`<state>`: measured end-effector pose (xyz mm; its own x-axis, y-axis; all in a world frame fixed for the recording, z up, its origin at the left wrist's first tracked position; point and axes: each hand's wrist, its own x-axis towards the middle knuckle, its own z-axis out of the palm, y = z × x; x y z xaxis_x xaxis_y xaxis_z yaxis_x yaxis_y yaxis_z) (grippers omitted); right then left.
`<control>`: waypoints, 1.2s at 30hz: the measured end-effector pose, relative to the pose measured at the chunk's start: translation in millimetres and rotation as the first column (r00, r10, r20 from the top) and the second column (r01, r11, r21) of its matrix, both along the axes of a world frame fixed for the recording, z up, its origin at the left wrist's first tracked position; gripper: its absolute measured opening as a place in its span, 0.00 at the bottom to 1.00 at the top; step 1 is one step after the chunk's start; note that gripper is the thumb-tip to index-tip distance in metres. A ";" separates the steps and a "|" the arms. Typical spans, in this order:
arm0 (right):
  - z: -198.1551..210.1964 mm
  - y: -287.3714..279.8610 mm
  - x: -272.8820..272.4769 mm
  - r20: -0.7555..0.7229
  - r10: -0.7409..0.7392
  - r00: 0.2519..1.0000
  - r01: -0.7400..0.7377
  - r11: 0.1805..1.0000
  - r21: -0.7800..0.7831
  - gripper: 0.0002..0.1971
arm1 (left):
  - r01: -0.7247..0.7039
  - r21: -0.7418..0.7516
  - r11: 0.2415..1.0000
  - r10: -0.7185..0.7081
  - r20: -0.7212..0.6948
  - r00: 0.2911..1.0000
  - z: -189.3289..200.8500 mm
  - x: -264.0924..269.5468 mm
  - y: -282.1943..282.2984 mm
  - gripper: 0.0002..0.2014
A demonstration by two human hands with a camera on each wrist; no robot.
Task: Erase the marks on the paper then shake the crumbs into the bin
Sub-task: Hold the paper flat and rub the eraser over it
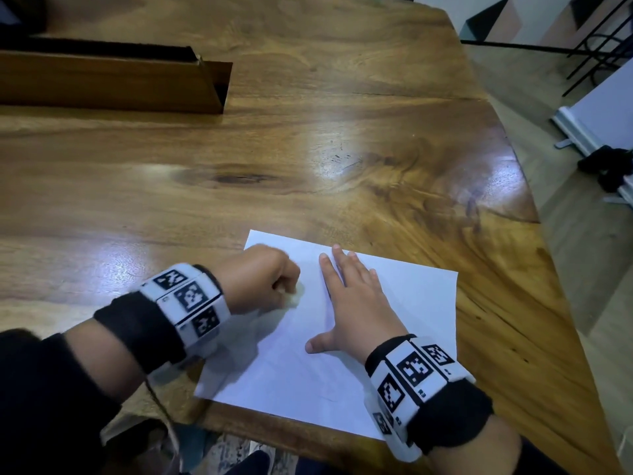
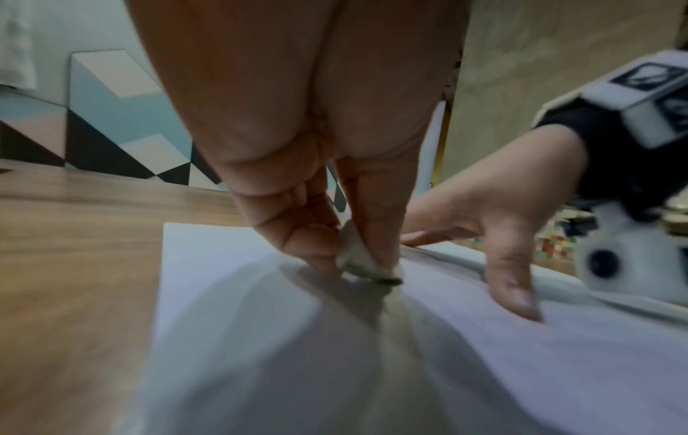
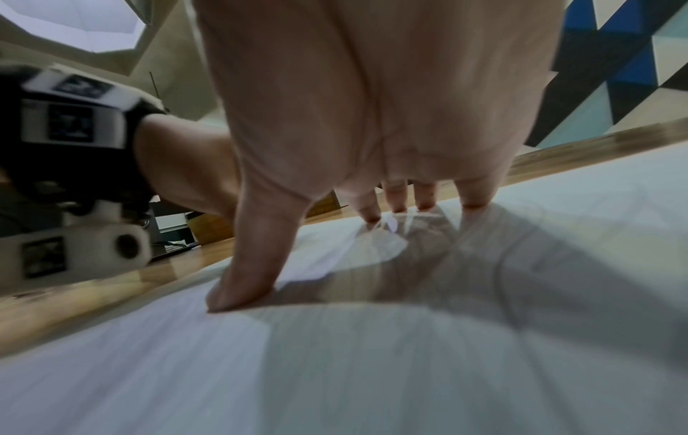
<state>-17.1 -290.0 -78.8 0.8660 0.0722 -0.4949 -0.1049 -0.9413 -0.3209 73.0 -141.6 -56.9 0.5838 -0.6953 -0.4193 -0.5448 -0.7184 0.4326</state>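
A: Where's the paper (image 1: 394, 303)?
B: Flat at the tabletop's (image 1: 308, 149) near edge, by its right corner, pinned under the spread right hand (image 1: 356, 303)
A: The left hand (image 1: 260, 279)?
B: Clenched, pinching the eraser (image 2: 357, 256) down onto the sheet, just beside the right fingers (image 1: 337, 260)

A glossy wooden bench (image 1: 308, 138) with dark grain knots fills the room's middle, light glaring off its top. A long wooden trough (image 1: 113, 84) lies at its far left. Beyond, a wall (image 2: 111, 123) painted in teal, pink, black and white triangles. Pale floor (image 1: 561, 138) and a black wire rack (image 1: 596, 46) sit to the right.
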 end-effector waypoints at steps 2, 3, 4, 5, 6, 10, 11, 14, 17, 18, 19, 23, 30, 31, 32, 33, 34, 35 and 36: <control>-0.1 -0.2 0.0 0.000 0.000 1.000 0.000 1.000 -0.007 0.64 | -0.090 -0.093 0.992 0.098 0.089 0.991 -0.4 12.1 -12.2 0.02; 0.1 -0.3 -0.2 -0.002 0.000 1.000 0.000 1.000 -0.011 0.64 | -0.128 -0.121 0.984 0.143 0.119 0.983 -1.0 15.2 -16.9 0.02; 0.1 -0.2 0.0 -0.003 0.003 1.000 -0.003 1.000 -0.013 0.64 | -0.144 -0.130 0.981 0.160 0.121 0.980 -2.6 14.8 -17.9 0.02; 0.0 -0.2 0.1 -0.003 0.006 1.000 -0.006 1.000 -0.013 0.64 | -0.127 -0.123 0.984 0.139 0.097 0.986 -4.5 11.1 -14.5 0.04; -0.3 -0.2 0.0 -0.002 0.005 1.000 -0.005 1.000 -0.010 0.64 | -0.080 -0.094 0.992 0.085 0.054 0.995 -5.9 5.2 -8.3 0.04; -1.4 -0.1 -0.3 -0.001 0.001 1.000 -0.001 1.000 -0.002 0.65 | 0.025 0.040 0.999 -0.022 -0.075 0.997 -3.6 -6.5 5.0 0.04; -1.3 0.0 -0.3 -0.003 0.001 1.000 -0.001 1.000 -0.003 0.65 | -0.017 0.009 1.000 0.018 -0.031 0.999 -2.7 -1.0 0.3 0.03; -1.6 -0.5 0.2 -0.003 -0.001 1.000 0.001 1.000 -0.004 0.65 | -0.139 -0.101 0.985 0.152 0.137 0.979 -3.9 9.1 -13.4 0.03; -1.2 -0.8 0.1 -0.003 0.001 1.000 -0.001 1.000 -0.003 0.65 | -0.023 -0.033 0.999 0.024 0.039 0.999 -4.9 -4.8 -1.6 0.08; -1.1 -1.0 0.0 -0.002 0.001 1.000 -0.001 1.000 -0.001 0.65 | 0.038 0.032 0.999 -0.037 -0.038 0.999 -3.6 -11.0 4.2 0.09; -0.6 -1.0 -0.3 -0.002 0.000 1.000 0.000 1.000 0.001 0.64 | 0.083 0.080 0.993 -0.076 -0.094 0.993 -3.3 -13.3 7.8 0.07; -0.1 -1.1 -0.3 -0.006 0.003 1.000 -0.003 1.000 0.001 0.65 | -0.032 -0.013 0.999 0.033 0.012 0.999 -6.6 8.3 -6.5 0.02; -0.1 -1.4 -0.2 -0.008 0.000 1.000 0.000 1.000 0.010 0.64 | 0.016 -0.072 0.997 -0.016 -0.006 1.000 -9.5 -20.2 9.1 0.07; 0.2 -1.1 -0.5 -0.008 0.001 1.000 -0.001 1.000 0.010 0.64 | 0.054 -0.023 0.998 -0.055 -0.041 0.998 -7.9 -22.0 13.1 0.06; 0.1 -1.0 -0.6 -0.009 0.001 1.000 -0.001 1.000 0.010 0.64 | 0.063 0.004 0.998 -0.063 -0.054 0.997 -6.2 -19.6 13.9 0.05; 0.1 -0.9 -0.8 -0.010 0.002 1.000 -0.002 1.000 0.008 0.64 | 0.046 0.011 0.999 -0.046 -0.038 0.998 -5.4 -14.9 11.4 0.04; 0.1 -0.9 -0.7 -0.011 0.004 1.000 -0.004 1.000 0.006 0.64 | 0.012 -0.012 1.000 -0.012 -0.003 1.000 -6.2 -8.7 5.8 0.03; 0.1 -0.9 -0.7 -0.012 0.006 1.000 -0.006 1.000 0.002 0.64 | -0.036 -0.050 0.998 0.038 0.047 0.998 -8.3 -2.4 -1.5 0.03; 0.0 -0.9 -0.7 -0.013 0.007 1.000 -0.007 1.000 -0.001 0.64 | -0.083 -0.096 0.992 0.092 0.093 0.991 -10.3 2.7 -8.1 0.04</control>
<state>-17.8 -290.9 -78.8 0.8590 0.0775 -0.5060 -0.1026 -0.9424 -0.3184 75.8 -149.8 -67.1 0.6787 -0.6727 -0.2947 -0.5241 -0.7248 0.4472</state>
